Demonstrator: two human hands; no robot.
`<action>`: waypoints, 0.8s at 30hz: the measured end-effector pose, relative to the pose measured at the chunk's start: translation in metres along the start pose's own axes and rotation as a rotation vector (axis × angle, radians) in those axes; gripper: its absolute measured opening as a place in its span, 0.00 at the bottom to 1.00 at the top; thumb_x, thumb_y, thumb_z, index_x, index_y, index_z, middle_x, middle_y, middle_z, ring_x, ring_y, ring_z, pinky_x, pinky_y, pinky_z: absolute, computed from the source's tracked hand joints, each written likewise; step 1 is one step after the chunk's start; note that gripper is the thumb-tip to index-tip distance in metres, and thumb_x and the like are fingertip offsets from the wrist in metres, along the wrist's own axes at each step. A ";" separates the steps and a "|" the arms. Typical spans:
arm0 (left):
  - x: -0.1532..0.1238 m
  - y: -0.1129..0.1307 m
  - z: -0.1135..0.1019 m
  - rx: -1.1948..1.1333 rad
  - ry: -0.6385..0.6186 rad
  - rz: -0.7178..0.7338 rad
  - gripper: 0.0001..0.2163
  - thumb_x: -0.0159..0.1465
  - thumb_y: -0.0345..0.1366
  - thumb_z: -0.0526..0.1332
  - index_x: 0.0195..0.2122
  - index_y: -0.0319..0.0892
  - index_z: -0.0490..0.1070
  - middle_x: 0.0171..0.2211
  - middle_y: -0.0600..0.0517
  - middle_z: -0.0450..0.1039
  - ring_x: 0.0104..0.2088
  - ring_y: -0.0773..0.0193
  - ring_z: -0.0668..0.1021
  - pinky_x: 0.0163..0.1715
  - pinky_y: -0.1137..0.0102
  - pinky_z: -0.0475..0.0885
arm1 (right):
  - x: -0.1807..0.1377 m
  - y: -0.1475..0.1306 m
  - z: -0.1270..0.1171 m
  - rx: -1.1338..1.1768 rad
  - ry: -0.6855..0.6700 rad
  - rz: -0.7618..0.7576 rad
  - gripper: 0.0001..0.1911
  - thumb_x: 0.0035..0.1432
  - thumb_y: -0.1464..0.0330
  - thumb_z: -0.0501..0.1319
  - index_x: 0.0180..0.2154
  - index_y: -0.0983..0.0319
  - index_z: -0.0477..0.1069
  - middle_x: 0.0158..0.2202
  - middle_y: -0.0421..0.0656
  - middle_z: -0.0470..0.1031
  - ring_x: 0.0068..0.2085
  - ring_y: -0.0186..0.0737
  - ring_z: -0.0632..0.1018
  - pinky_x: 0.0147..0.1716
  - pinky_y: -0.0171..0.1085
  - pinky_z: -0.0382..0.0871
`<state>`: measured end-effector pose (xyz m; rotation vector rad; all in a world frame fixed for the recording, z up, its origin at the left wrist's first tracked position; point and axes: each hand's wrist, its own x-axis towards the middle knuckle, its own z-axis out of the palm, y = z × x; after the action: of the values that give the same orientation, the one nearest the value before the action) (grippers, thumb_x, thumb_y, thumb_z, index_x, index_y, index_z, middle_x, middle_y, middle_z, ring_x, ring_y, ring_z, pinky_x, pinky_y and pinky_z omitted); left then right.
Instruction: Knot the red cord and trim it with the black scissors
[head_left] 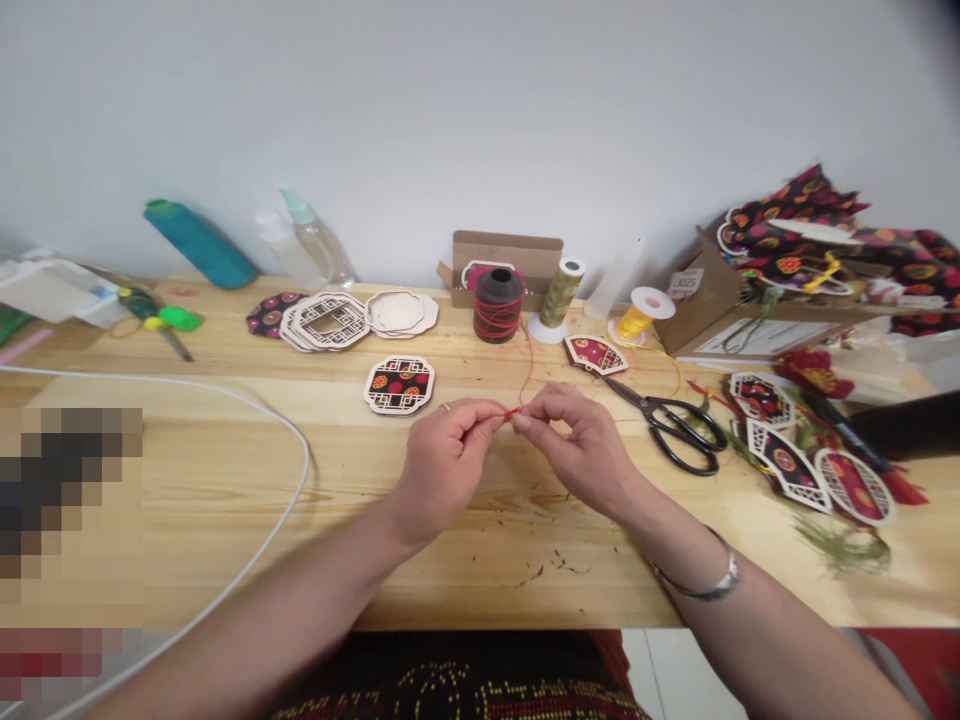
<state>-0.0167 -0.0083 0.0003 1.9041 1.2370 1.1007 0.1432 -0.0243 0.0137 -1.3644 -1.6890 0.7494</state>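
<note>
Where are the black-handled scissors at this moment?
In the head view, the scissors lie on the tabletop, right of the right hand, pointing toward the fan-shaped piece.

craft workshop: thread spools (556, 300), scissors (649, 406)

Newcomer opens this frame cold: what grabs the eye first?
Probably the center: the left hand and right hand pinching a red cord above the wooden table. Next, the black-handled scissors just right of them, then the cardboard box at back right, heaped with dark patterned fabric.
</note>
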 end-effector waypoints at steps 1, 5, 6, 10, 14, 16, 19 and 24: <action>0.000 0.000 0.000 0.002 0.000 0.001 0.06 0.60 0.29 0.59 0.33 0.41 0.77 0.33 0.51 0.80 0.33 0.65 0.79 0.35 0.71 0.74 | 0.000 0.000 -0.001 0.000 -0.003 0.002 0.11 0.56 0.72 0.60 0.22 0.63 0.67 0.25 0.39 0.66 0.32 0.35 0.68 0.34 0.37 0.61; 0.000 0.000 0.000 0.001 -0.002 0.004 0.06 0.60 0.29 0.59 0.34 0.40 0.77 0.33 0.51 0.80 0.34 0.65 0.79 0.35 0.71 0.74 | 0.000 -0.001 -0.002 0.004 -0.016 0.009 0.11 0.56 0.71 0.60 0.22 0.63 0.67 0.25 0.39 0.67 0.31 0.35 0.68 0.33 0.36 0.61; 0.000 0.000 0.000 0.000 -0.004 0.005 0.06 0.60 0.29 0.59 0.34 0.40 0.77 0.33 0.51 0.80 0.34 0.65 0.79 0.35 0.72 0.74 | 0.001 -0.001 -0.002 0.004 -0.018 0.006 0.11 0.56 0.71 0.60 0.22 0.63 0.66 0.25 0.39 0.67 0.31 0.35 0.68 0.33 0.36 0.61; -0.001 0.000 0.000 -0.006 -0.010 -0.006 0.06 0.60 0.29 0.59 0.34 0.41 0.77 0.33 0.51 0.80 0.34 0.66 0.79 0.35 0.72 0.74 | 0.000 -0.001 -0.002 0.002 -0.021 -0.002 0.11 0.56 0.72 0.59 0.21 0.62 0.66 0.25 0.38 0.66 0.31 0.34 0.68 0.33 0.37 0.61; -0.001 0.000 0.000 -0.004 -0.011 -0.021 0.06 0.60 0.30 0.60 0.34 0.41 0.77 0.33 0.52 0.80 0.34 0.66 0.79 0.36 0.71 0.74 | -0.001 0.000 -0.002 0.005 -0.025 -0.003 0.11 0.56 0.72 0.59 0.22 0.62 0.66 0.25 0.38 0.66 0.31 0.34 0.68 0.33 0.37 0.61; -0.001 0.000 0.000 -0.002 -0.014 -0.024 0.06 0.60 0.30 0.60 0.34 0.41 0.77 0.33 0.52 0.80 0.34 0.66 0.79 0.36 0.72 0.74 | 0.000 0.000 -0.002 0.007 -0.028 -0.001 0.10 0.56 0.72 0.59 0.22 0.62 0.67 0.25 0.38 0.66 0.31 0.34 0.68 0.33 0.37 0.61; -0.001 -0.001 0.001 -0.001 -0.019 -0.026 0.06 0.60 0.30 0.60 0.34 0.41 0.77 0.33 0.52 0.80 0.33 0.66 0.79 0.36 0.72 0.74 | 0.000 0.001 -0.002 0.008 -0.031 -0.003 0.10 0.56 0.72 0.59 0.22 0.62 0.67 0.25 0.38 0.66 0.31 0.34 0.68 0.33 0.36 0.61; -0.001 -0.001 0.001 -0.012 -0.025 -0.039 0.06 0.61 0.30 0.59 0.34 0.41 0.77 0.33 0.52 0.80 0.34 0.66 0.79 0.36 0.72 0.74 | 0.000 0.000 -0.002 0.001 -0.036 -0.008 0.10 0.55 0.72 0.59 0.22 0.62 0.66 0.25 0.38 0.66 0.31 0.34 0.68 0.33 0.36 0.60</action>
<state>-0.0162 -0.0088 -0.0011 1.8714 1.2456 1.0594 0.1448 -0.0240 0.0151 -1.3497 -1.7211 0.7746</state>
